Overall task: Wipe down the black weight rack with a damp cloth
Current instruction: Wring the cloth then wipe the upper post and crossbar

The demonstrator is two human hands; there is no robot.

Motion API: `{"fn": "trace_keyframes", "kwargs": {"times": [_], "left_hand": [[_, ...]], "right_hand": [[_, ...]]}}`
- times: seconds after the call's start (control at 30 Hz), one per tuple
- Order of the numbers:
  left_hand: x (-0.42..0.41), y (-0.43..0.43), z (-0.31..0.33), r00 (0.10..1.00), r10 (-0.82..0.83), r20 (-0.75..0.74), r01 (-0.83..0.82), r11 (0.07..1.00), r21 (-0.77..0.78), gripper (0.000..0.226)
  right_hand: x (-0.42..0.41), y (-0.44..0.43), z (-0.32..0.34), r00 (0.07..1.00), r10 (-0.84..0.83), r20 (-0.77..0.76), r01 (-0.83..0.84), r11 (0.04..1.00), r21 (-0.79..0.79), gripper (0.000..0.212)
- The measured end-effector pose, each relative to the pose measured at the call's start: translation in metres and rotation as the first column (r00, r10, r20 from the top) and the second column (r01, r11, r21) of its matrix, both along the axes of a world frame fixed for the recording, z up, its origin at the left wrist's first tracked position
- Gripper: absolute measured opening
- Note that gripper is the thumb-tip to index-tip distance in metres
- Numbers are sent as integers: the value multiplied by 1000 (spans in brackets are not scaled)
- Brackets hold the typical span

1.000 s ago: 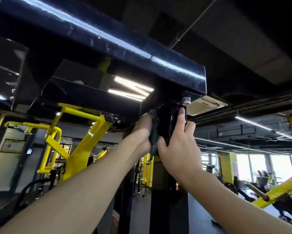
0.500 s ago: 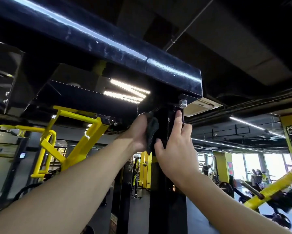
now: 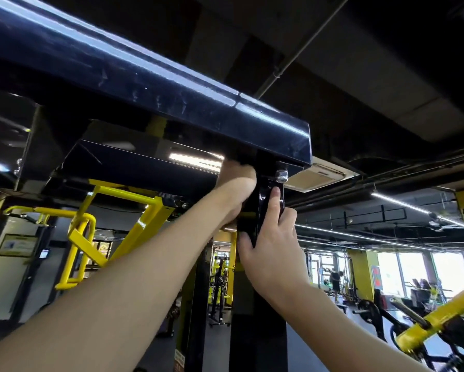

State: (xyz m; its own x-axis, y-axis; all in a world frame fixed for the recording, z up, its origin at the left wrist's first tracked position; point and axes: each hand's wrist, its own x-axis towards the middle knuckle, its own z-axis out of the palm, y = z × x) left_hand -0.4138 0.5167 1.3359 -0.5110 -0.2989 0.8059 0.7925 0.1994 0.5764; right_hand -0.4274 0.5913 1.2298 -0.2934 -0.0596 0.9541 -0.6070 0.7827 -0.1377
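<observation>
The black weight rack fills the upper view: a glossy top beam [image 3: 150, 84] runs from upper left to its end above a black upright post [image 3: 257, 318]. My left hand [image 3: 236, 183] is raised to the joint where post meets beam, pressed against the post's left side. A sliver of dark cloth [image 3: 239, 161] shows at its fingertips; most of the cloth is hidden behind the hand. My right hand [image 3: 272, 251] grips the post's right edge lower down, fingers wrapped around it, below a silver bolt [image 3: 281, 175].
Yellow machine frames [image 3: 134, 232] stand at the left behind the rack, and a yellow bar [image 3: 437, 315] crosses the lower right. A ceiling air unit [image 3: 319, 175] hangs beyond the beam's end. People exercise far back near bright windows [image 3: 413, 275].
My left hand slid up the post's left side to the underside of the beam, and the cloth is now mostly hidden. My right hand stayed on the post.
</observation>
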Motion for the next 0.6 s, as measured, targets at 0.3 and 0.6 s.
{"fn": "trace_keyframes", "kwargs": {"times": [0.3, 0.6], "left_hand": [[-12, -7, -25, 992, -20, -121, 0, 987, -163, 38], [3, -10, -90, 787, 439, -434, -616, 604, -506, 60]], "right_hand": [[-5, 1, 2, 999, 35, 27, -35, 999, 10, 95], [1, 38, -28, 787, 582, 207, -564, 813, -143, 104]]}}
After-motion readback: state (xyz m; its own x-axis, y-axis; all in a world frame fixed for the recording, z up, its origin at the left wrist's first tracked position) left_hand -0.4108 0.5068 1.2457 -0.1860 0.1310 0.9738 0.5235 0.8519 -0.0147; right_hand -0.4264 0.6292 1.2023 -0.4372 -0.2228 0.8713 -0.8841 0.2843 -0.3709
